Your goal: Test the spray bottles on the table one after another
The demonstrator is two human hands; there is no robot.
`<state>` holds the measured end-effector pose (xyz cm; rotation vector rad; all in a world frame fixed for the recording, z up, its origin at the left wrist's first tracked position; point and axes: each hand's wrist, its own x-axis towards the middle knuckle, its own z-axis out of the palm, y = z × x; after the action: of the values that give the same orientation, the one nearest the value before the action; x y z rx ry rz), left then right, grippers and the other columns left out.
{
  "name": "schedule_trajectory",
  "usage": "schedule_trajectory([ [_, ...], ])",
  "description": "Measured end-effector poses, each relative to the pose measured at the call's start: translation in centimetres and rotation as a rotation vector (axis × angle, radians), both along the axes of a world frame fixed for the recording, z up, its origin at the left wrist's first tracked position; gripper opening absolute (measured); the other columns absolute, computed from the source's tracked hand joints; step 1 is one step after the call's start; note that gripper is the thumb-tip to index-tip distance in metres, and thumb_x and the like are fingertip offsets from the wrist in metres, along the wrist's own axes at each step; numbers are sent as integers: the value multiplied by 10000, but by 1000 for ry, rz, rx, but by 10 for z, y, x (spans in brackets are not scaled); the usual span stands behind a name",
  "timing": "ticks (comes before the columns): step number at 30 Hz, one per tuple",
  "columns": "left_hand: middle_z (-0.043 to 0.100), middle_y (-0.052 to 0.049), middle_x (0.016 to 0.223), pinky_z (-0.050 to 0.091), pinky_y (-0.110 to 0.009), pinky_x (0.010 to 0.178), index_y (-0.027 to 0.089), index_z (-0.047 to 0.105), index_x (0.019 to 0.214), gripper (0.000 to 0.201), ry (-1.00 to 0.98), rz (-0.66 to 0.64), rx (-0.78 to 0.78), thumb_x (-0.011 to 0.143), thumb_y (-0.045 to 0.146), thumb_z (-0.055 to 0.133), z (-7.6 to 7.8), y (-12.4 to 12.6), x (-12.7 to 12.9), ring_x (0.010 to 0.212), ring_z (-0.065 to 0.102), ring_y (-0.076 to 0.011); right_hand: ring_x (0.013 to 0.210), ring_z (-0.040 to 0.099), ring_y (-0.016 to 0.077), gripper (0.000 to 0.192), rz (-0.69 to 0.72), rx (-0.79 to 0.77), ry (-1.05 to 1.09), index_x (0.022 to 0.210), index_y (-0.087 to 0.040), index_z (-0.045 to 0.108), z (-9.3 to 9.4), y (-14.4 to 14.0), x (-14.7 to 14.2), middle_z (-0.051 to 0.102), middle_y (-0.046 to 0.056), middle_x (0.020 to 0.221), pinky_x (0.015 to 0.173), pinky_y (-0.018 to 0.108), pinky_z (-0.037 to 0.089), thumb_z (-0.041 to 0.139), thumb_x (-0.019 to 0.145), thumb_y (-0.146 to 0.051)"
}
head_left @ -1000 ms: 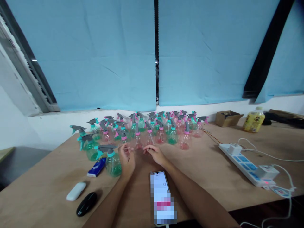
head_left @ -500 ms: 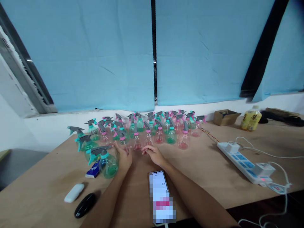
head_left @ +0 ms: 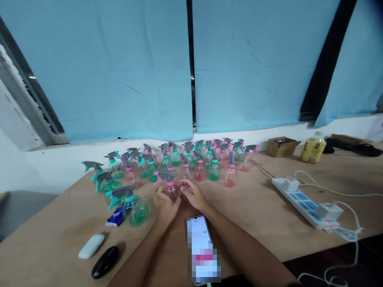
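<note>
A small clear spray bottle with a pink collar and grey trigger (head_left: 170, 187) stands on the wooden table (head_left: 254, 215) between both my hands. My left hand (head_left: 165, 205) cups its left side and my right hand (head_left: 193, 194) touches its right side. Behind it stands a crowd of several similar pink and green spray bottles (head_left: 197, 161). A green spray bottle (head_left: 133, 205) stands just left of my left hand.
A phone (head_left: 202, 249) lies between my forearms near the table's front edge. A blue packet (head_left: 115, 217), a white case (head_left: 91, 246) and a black case (head_left: 104, 262) lie at the front left. A power strip (head_left: 302, 203) with cables, a cardboard box (head_left: 281, 146) and a yellow bottle (head_left: 312, 148) are on the right.
My left hand moved away from the green bottle toward the middle. Both hands closed around a pink spray bottle that now stands nearer to me than the group.
</note>
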<state>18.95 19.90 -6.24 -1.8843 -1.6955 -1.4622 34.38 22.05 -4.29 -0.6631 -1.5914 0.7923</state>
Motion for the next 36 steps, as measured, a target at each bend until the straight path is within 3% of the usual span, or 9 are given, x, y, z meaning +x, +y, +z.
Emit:
schedule_trajectory([
  [6,372,-158,1328,297,-531,1083,190,221,1441,772,-13,-463,-172,823,402,631,5,-12,15,1315,343,-316,1141,538,227,485,-100,117,31,1310,-242,499,17,-5,7,577,94,1250,1000,375,404,615,856,-366],
  [10,347,-133,1404,223,-529,1136,258,195,1502,756,-8,-613,-315,872,418,582,8,-17,19,1382,271,-295,1186,489,230,543,-187,142,64,1349,-250,462,24,-2,14,506,109,1333,1001,372,390,626,841,-352],
  [13,378,-106,1404,216,-498,1151,292,231,1505,693,-39,-658,-374,901,429,539,10,-18,20,1381,296,-273,1071,547,199,391,-85,54,107,1226,-256,566,21,7,19,603,64,1141,940,340,417,600,840,-316],
  [16,474,-79,1342,295,-438,1119,299,419,1425,525,-170,-683,-384,924,436,495,12,-14,18,1302,421,-245,791,564,146,213,52,-82,83,989,-220,652,13,16,24,611,-7,830,762,277,449,588,787,-241],
  [18,577,-77,1225,405,-401,1019,258,546,1319,459,-294,-697,-433,908,459,514,14,-11,16,1124,558,-228,673,515,116,144,112,-138,59,851,-198,644,9,20,27,568,-37,725,656,239,423,590,719,-180],
  [20,658,-61,1026,482,-351,858,205,614,1206,445,-393,-720,-541,868,490,566,17,-10,14,877,621,-192,626,483,101,133,143,-173,59,776,-192,619,7,22,29,544,-49,686,601,220,396,585,660,-135],
  [23,655,-11,825,467,-278,673,179,631,1077,421,-467,-746,-675,817,510,623,19,-9,10,655,576,-136,590,453,95,156,141,-226,59,738,-196,606,11,22,30,526,-55,645,553,212,371,571,615,-108],
  [30,588,39,668,349,-213,516,188,576,861,348,-556,-744,-721,817,533,570,10,2,5,514,516,-97,564,492,110,211,127,-320,105,785,-198,675,21,18,24,576,-33,621,528,224,389,565,620,-128],
  [36,596,32,670,342,-213,526,184,580,822,356,-530,-744,-763,811,540,565,9,4,2,519,515,-99,609,535,120,214,167,-298,17,739,-194,692,20,20,30,610,-20,633,573,237,415,533,622,-112],
])
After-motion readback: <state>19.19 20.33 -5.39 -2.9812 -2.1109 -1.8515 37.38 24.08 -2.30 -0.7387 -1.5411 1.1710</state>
